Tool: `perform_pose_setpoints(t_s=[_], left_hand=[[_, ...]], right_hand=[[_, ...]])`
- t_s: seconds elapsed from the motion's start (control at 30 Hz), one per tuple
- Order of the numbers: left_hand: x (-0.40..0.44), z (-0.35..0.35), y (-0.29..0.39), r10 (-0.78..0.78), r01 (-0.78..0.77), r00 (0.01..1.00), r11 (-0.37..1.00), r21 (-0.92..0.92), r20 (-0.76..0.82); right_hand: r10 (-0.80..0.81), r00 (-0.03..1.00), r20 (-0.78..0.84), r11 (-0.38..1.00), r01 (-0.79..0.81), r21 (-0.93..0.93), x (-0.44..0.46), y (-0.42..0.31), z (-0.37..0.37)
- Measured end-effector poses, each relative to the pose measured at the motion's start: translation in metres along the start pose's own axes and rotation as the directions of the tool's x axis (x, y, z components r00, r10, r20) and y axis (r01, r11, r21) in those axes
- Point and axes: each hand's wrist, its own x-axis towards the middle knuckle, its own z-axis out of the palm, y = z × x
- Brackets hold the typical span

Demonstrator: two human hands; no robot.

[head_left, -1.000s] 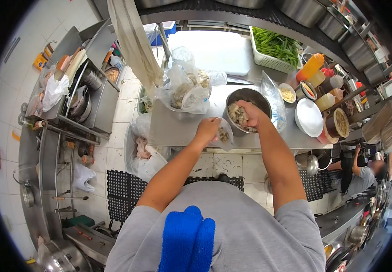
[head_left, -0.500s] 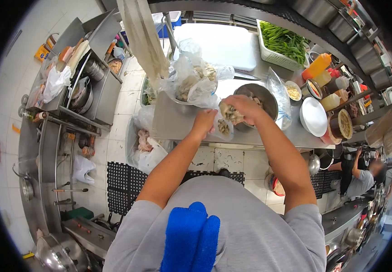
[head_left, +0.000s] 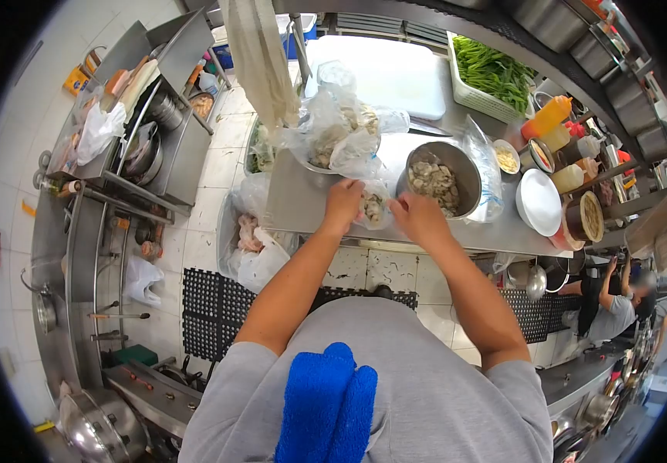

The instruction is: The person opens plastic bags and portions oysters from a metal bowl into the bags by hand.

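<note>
My left hand is closed on the left edge of a small clear plastic bag. Greyish, wet-looking pieces, like shucked oysters, lie inside the bag. On the other side, my right hand has its fingers pinched at the bag's right edge. Just beyond my right hand stands a round metal pot holding more of the same pieces. Past my left hand, a metal bowl bears several filled clear bags.
A knife lies behind the pot, near a white cutting board. At right are a white bowl, squeeze bottles and a container. A basket of greens stands at the back. Co-workers are far right.
My right hand has let go of its handful of greyish pieces and moved down to the bag's right edge. More pieces show in the bag. My left hand keeps its hold.
</note>
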Motion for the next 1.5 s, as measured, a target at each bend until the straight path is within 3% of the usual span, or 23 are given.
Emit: perform_pose_setpoints(t_s=[0.07,0.1,0.13,0.17,0.2,0.23,0.3,0.33,0.4,0.53,0.6,0.67,0.7,0.73,0.77,0.8,0.87,0.9,1.1,1.17,1.23,1.3,1.5], left_hand=[[-0.012,0.0,0.01,0.042,-0.039,0.999,0.996,0.082,-0.034],[-0.016,0.001,0.013,0.087,-0.075,0.994,0.983,0.166,-0.062],[-0.013,-0.001,0.003,0.082,-0.071,0.995,0.983,0.171,-0.058],[-0.005,-0.003,-0.009,0.205,-0.179,0.977,0.939,0.295,-0.06],[-0.004,-0.005,-0.009,0.329,-0.282,0.943,0.866,0.414,-0.044],[0.0,-0.009,-0.008,0.332,-0.286,0.943,0.862,0.419,-0.039],[0.003,-0.013,-0.003,0.416,-0.324,0.909,0.682,0.655,0.016],[-0.006,-0.01,0.013,0.412,-0.323,0.911,0.681,0.657,0.02],[-0.019,-0.002,0.047,0.398,-0.349,0.917,0.8,0.488,0.004],[-0.016,-0.001,0.051,0.379,-0.337,0.925,0.781,0.526,0.031],[-0.009,-0.001,0.04,0.187,-0.208,0.978,0.873,0.442,0.091],[-0.01,0.0,0.034,0.212,-0.227,0.974,0.895,0.384,0.082],[-0.012,0.0,0.029,0.232,-0.244,0.97,0.915,0.321,0.076],[-0.014,0.001,0.027,0.229,-0.241,0.97,0.915,0.322,0.076],[-0.014,0.003,0.026,0.254,-0.263,0.965,0.914,0.31,0.071],[-0.014,0.005,0.026,0.281,-0.287,0.958,0.911,0.298,0.065],[-0.01,0.008,0.024,0.27,-0.274,0.961,0.924,0.268,0.054],[-0.011,0.009,0.026,0.256,-0.259,0.966,0.936,0.239,0.042],[-0.013,0.02,0.039,0.107,-0.111,0.984,0.994,0.018,0.145],[-0.008,0.025,0.038,0.118,-0.123,0.979,0.992,0.021,0.165],[-0.008,0.03,0.04,0.129,-0.136,0.975,0.99,0.025,0.182],[-0.007,0.037,0.041,0.028,-0.06,0.987,0.976,0.208,0.158],[-0.007,0.055,0.032,0.049,-0.062,0.988,0.994,0.086,0.144]], right_hand=[[0.245,0.962,0.117,0.969,-0.246,-0.007,-0.011,0.003,0.013],[0.247,0.962,0.117,0.969,-0.248,-0.006,-0.009,0.007,0.022],[0.32,0.929,0.183,0.904,-0.358,0.235,-0.008,0.01,0.035],[0.369,0.892,0.262,0.769,-0.452,0.453,-0.007,0.013,0.044],[0.37,0.892,0.259,0.765,-0.451,0.46,-0.004,0.012,0.046],[0.373,0.908,0.193,0.746,-0.417,0.519,0.0,0.011,0.046],[0.378,0.917,0.129,0.725,-0.38,0.574,0.01,0.008,0.037],[0.342,0.937,0.075,0.768,-0.325,0.551,0.013,0.003,0.022],[0.306,0.952,0.015,0.809,-0.268,0.523,0.019,-0.009,-0.004],[0.322,0.946,0.042,0.825,-0.302,0.478,0.017,-0.028,-0.035],[0.29,0.957,0.016,0.849,-0.265,0.457,0.023,-0.021,-0.046],[0.218,0.948,-0.231,0.917,-0.118,0.38,0.028,0.01,-0.055],[0.221,0.948,-0.227,0.916,-0.122,0.383,0.034,0.035,-0.055],[0.119,0.982,-0.149,0.993,-0.114,0.043,0.043,0.065,-0.052],[0.047,0.998,-0.04,0.952,-0.057,-0.3,0.049,0.085,-0.047],[0.046,0.998,-0.042,0.952,-0.056,-0.3,0.052,0.094,-0.04],[0.357,0.898,0.259,0.876,-0.226,-0.426,0.056,0.105,-0.03],[0.357,0.898,0.259,0.877,-0.226,-0.424,0.056,0.104,-0.029],[0.177,0.882,0.436,0.982,-0.127,-0.141,0.064,0.113,-0.013],[0.131,0.784,0.607,0.99,-0.141,-0.032,0.065,0.103,-0.012],[0.131,0.808,0.574,0.977,-0.203,0.062,0.063,0.105,-0.001],[0.173,0.757,0.631,0.908,-0.371,0.196,0.065,0.105,0.003],[0.155,0.708,0.689,0.734,-0.549,0.399,0.065,0.087,-0.005]])
